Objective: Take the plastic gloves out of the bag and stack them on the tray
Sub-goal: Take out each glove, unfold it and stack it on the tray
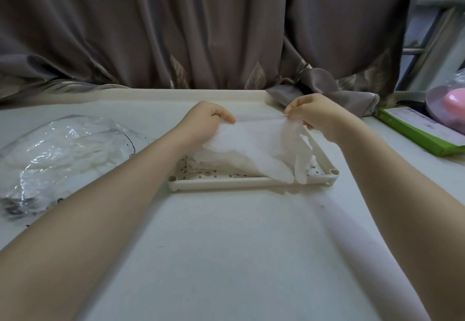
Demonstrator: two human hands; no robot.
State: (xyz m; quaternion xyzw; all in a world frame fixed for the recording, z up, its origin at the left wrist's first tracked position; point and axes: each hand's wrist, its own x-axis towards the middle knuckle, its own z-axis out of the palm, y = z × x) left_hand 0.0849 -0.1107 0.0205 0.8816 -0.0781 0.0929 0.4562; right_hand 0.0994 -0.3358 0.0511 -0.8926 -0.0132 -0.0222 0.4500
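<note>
Over the cream tray (251, 184) at the middle of the tabletop (226, 245), both hands hold one thin plastic glove (254, 142) stretched out flat. The left hand (206, 119) pinches its left edge between thumb and curled fingers, and the right hand (314, 114) pinches the far right corner the same way, so the film spans between them just above the pile of gloves (221, 163) already lying in the tray.

The glove looks almost weightless, limp and translucent (the sort of film that clings to itself and to skin). It should crumple or fold over if let go at one side only, and it probably lifts in any draught. The edges and cuff seem the best places to hold, since a two-corner pinch keeps it spread; a hard tug could likely stretch or tear it.

The clear plastic bag (57, 154) lies well to the left on the tabletop, with more white gloves showing through it, so the task looks only partly done. A green box (422, 134) sits at the right edge, a pink object in a plastic wrap (448, 104) beyond it, and a brown curtain (201, 31) hangs behind. Nothing lies between the bag and the tray except the left forearm itself.
</note>
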